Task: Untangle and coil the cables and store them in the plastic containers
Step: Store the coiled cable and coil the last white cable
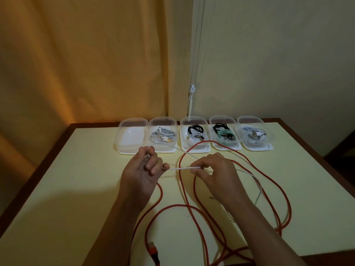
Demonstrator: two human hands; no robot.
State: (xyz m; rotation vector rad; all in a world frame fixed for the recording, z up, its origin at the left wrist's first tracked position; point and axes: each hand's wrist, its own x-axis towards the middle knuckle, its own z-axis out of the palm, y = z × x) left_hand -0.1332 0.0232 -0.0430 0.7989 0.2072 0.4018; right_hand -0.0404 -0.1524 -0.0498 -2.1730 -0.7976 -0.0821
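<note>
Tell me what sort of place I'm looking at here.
Probably a room in a home, not a workshop: a pale yellow table pushed against a plain wall, an orange curtain hanging behind it, and a row of clear plastic containers for cables.

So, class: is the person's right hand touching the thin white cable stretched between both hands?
Touching. The head view shows the right hand pinching the thin white cable at its fingertips, with no gap, while the left hand holds its other stretch.

Dim, warm light from the left; soft shadows, wide-angle bending at edges.
</note>
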